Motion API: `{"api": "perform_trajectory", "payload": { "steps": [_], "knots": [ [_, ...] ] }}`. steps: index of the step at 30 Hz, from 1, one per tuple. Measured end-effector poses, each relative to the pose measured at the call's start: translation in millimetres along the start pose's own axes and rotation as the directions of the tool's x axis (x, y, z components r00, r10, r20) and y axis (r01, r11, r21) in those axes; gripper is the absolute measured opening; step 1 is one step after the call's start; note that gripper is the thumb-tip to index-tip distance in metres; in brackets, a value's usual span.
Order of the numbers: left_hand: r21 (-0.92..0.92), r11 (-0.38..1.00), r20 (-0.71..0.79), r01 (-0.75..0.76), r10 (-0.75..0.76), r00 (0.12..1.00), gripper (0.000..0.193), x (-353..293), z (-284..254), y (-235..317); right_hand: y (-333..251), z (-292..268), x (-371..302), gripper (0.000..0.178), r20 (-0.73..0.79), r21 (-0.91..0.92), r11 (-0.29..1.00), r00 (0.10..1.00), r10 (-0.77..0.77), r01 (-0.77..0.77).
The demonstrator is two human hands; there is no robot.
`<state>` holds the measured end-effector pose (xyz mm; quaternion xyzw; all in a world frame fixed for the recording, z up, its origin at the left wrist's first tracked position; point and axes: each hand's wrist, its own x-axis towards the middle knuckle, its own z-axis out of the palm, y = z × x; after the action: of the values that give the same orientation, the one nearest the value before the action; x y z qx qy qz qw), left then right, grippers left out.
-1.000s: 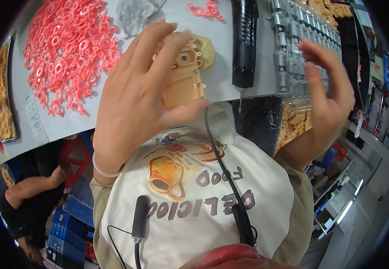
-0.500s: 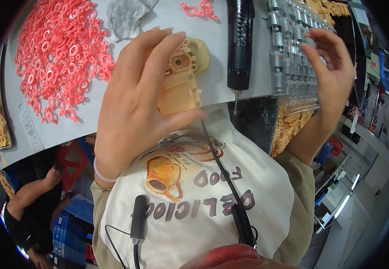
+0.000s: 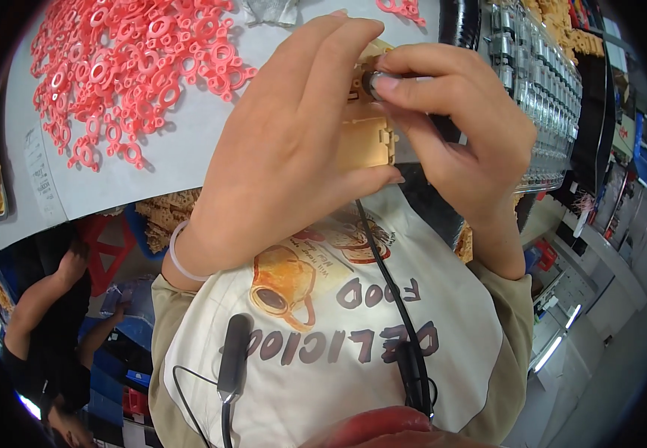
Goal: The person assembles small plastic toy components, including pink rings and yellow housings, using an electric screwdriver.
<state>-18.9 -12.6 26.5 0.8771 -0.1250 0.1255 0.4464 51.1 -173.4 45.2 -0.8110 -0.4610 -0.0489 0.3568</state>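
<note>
My left hand [image 3: 279,142] is wrapped over a cream plastic housing [image 3: 364,145], its thumb along the near edge and its fingers across the far side. A square compartment of the housing shows, but much of its upper end is covered by my hands. Between thumb and fingers my right hand [image 3: 469,119] pinches a small round grey-and-black part [image 3: 372,84]. That part is at the housing's upper section, where the round opening lies; how deep it sits is hidden.
A heap of pink plastic rings [image 3: 129,67] covers the table's left. A grey cloth [image 3: 271,10] lies at the far edge. Right of my hands are a black electric screwdriver [image 3: 459,26] and a clear tray [image 3: 540,97] of small metal cylinders. A co-worker's arm [image 3: 40,306] shows lower left.
My right hand has come left from beside the clear tray to the housing, bringing the small round part. My left hand and the housing appear further right in the picture, as the view has shifted.
</note>
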Motion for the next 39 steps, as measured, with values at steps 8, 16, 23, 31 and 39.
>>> {"api": "perform_trajectory", "payload": {
  "steps": [8, 16, 23, 31, 39],
  "knots": [
    [-0.129, 0.990, -0.009, 0.057, -0.059, 0.998, 0.094, -6, 2, -16, -12, -23, 18, 0.019, 0.197, -0.192, 0.977, 0.972, 0.130, -0.091],
    [-0.161, 0.986, -0.013, 0.043, -0.046, 0.999, 0.091, -6, 4, -19, 38, -10, 80, 0.018, 0.404, -0.394, 0.843, 0.755, 0.516, -0.366],
    [-0.162, 0.986, -0.024, 0.038, -0.042, 0.999, 0.090, -6, 4, -18, 43, -12, 76, 0.011, 0.473, -0.312, 0.903, 0.776, 0.417, -0.295],
    [-0.077, 0.995, -0.082, -0.065, 0.058, 0.995, 0.087, 0, 0, -7, 12, -43, 46, 0.021, 0.232, 0.059, 0.990, 0.966, 0.111, -0.127],
    [-0.113, 0.990, -0.107, -0.087, 0.075, 0.991, 0.086, -6, 3, -10, 9, -23, 20, 0.027, 0.203, 0.030, 0.991, 0.970, -0.131, 0.127]
  ]
}}
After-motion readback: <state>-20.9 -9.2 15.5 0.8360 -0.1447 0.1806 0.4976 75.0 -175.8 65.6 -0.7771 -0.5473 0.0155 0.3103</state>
